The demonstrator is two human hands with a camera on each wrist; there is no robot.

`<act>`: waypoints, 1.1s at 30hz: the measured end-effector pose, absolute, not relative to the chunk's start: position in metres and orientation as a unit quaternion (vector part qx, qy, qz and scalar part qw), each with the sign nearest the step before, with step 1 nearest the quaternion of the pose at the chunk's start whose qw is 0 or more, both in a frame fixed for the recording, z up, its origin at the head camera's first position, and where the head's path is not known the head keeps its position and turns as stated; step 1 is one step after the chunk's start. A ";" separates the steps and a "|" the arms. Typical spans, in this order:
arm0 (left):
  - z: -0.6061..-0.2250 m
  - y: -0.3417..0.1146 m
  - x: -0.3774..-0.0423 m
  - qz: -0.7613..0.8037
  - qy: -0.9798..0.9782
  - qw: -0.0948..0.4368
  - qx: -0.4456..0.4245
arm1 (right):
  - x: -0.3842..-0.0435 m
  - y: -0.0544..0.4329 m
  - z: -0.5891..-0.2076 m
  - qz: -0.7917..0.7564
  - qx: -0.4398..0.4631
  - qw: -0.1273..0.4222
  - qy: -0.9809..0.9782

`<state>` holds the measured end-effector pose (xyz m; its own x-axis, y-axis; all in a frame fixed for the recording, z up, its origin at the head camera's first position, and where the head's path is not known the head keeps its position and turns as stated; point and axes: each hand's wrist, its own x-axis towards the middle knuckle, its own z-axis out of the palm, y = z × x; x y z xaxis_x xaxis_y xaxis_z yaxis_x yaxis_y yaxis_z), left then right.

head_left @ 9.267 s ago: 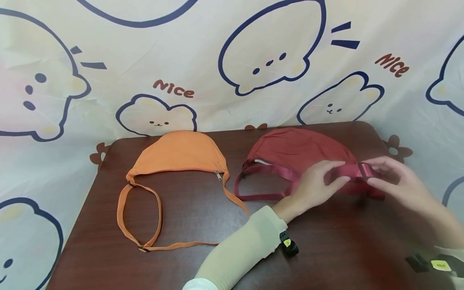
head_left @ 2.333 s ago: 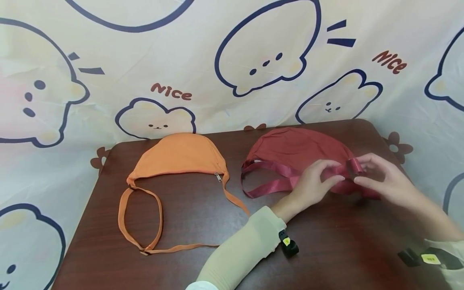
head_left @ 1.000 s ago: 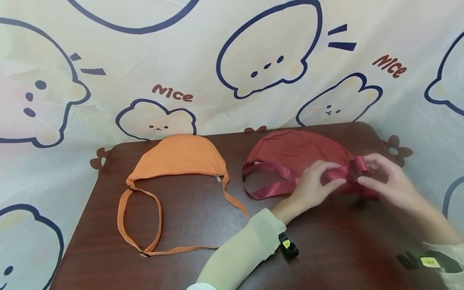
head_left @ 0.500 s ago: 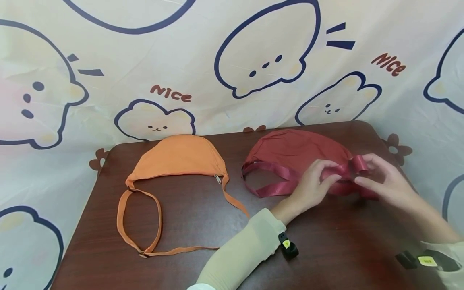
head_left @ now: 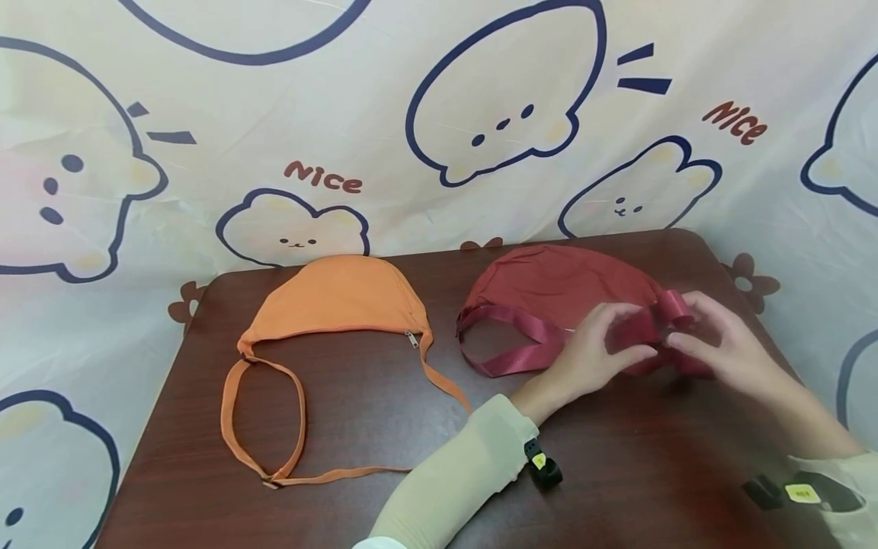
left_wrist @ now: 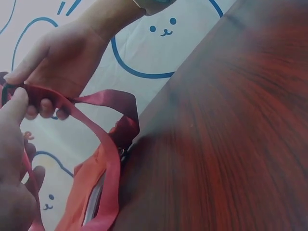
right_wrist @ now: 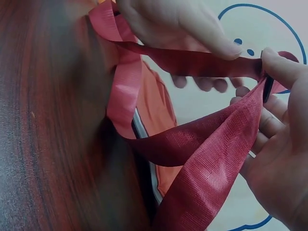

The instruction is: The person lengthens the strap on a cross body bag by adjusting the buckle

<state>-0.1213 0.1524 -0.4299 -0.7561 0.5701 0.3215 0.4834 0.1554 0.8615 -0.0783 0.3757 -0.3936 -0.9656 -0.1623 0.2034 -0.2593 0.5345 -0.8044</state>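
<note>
On wood-grain table (head_left: 363, 396), red waist bag (head_left: 562, 282) lies right of orange waist bag (head_left: 343, 293). My left hand (head_left: 590, 351) pinches red strap (right_wrist: 207, 65) between thumb and fingers; my right hand (head_left: 730, 347) grips same strap, thumb at black slider buckle (right_wrist: 267, 86).

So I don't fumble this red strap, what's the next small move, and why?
Probably draw a little more of the red strap through the black slider with the right grip, while the left grip steadies it. The right grip is at the slider, the left pinches the strap beside it, and a small loop stands out there.
</note>
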 end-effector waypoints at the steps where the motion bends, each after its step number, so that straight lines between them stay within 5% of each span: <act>1: -0.430 0.152 -0.122 0.550 0.759 0.037 0.346 | -0.078 0.376 -0.393 0.468 0.118 0.054 -0.874; 12: -0.431 0.149 -0.125 0.550 0.757 -0.021 0.352 | -0.077 0.377 -0.388 0.489 0.104 0.055 -0.865; 33: -0.429 0.147 -0.127 0.529 0.774 -0.003 0.348 | -0.077 0.375 -0.391 0.480 0.103 0.040 -0.870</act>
<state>-0.1265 0.1472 -0.4293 -0.7573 0.5359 0.3733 0.5425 0.1979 0.8164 -0.0766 0.3745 -0.3906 -0.9754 -0.1416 0.1691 -0.2185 0.5178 -0.8271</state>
